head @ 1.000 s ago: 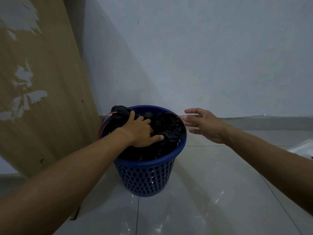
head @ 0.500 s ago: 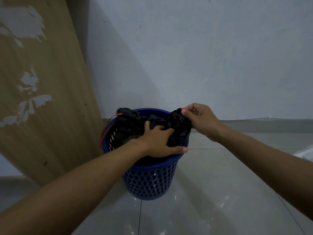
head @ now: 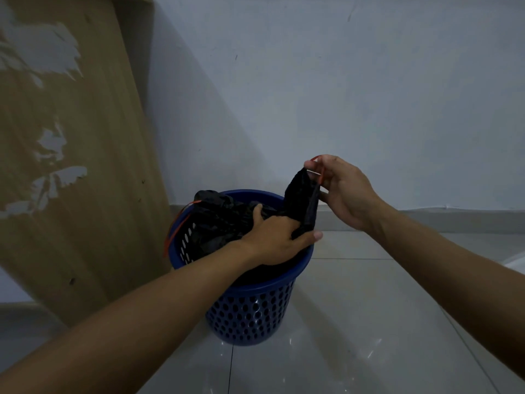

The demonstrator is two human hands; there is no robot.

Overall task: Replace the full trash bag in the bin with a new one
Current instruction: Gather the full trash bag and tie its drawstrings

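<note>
One trash bag under flat left hand, raised corner in pinch of right hand.

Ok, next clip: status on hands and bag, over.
Right hand pinches trash bag edge and red drawstring above bin. Left hand presses bag down inside. Nothing blocking.
</note>
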